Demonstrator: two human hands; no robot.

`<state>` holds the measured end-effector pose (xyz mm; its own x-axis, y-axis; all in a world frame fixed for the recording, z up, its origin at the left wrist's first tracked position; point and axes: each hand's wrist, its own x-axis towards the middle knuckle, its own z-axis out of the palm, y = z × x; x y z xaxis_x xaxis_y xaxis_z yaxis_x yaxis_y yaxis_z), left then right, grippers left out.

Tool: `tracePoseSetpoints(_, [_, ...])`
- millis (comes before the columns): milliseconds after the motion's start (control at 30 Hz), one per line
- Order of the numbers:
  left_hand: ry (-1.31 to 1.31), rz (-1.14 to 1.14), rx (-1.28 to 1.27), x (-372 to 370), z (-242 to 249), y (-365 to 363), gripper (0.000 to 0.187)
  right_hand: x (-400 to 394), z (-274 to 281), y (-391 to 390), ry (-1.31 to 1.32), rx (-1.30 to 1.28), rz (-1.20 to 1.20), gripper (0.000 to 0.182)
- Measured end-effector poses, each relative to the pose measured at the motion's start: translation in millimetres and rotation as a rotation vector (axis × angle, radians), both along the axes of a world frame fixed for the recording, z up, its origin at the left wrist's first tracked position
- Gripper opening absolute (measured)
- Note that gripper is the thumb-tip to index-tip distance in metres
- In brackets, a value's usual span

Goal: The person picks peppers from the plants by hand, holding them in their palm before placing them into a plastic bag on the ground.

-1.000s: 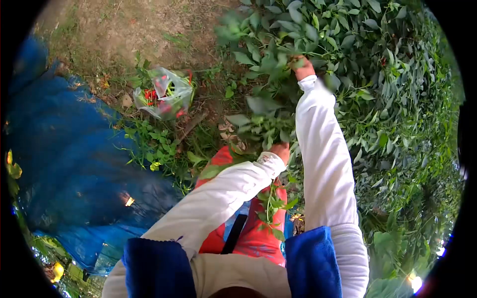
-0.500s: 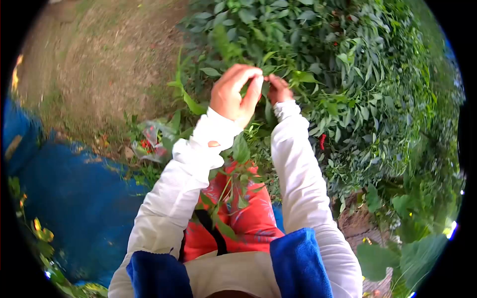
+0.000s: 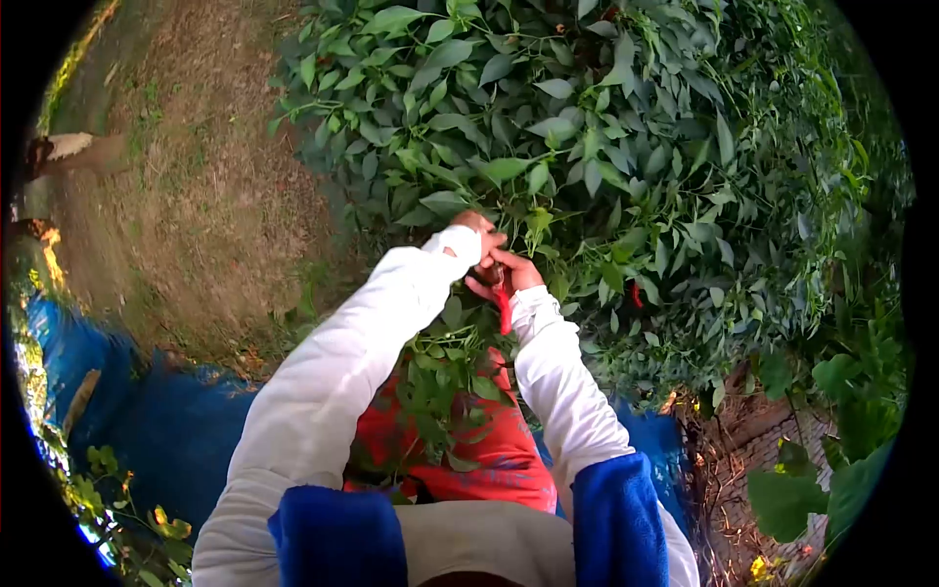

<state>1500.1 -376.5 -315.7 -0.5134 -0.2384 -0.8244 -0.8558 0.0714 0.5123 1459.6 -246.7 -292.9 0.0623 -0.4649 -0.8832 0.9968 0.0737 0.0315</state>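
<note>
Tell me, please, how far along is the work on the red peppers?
The reach looks done: the left hand and right hand meet at the green leafy bush. In hand is a long red pepper, though whether it is detached I cannot tell. Left to do: another red pepper hangs there, untouched.

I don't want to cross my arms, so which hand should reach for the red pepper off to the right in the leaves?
Probably your right hand: it's nearer that red pepper, while your left hand would have to reach across it.
</note>
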Motion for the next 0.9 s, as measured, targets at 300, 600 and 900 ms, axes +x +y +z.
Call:
tracePoseSetpoints(300, [-0.288, -0.439, -0.134, -16.0, 16.7, -38.4, 0.032, 14.7, 14.5, -20.4, -0.229, -0.045, 0.053, 0.015])
tracePoseSetpoints(600, [-0.040, -0.649, -0.144, -22.5, 74.0, -132.7, 0.034, -91.5, 145.2, -99.5, 0.255, -0.563, 0.104, 0.021])
tracePoseSetpoints(900, [0.928, -0.473, 0.033, -171.6, 114.2, -177.5, 0.019, -263.1, -17.5, -158.6, 1.120, 0.823, -0.091, 0.023])
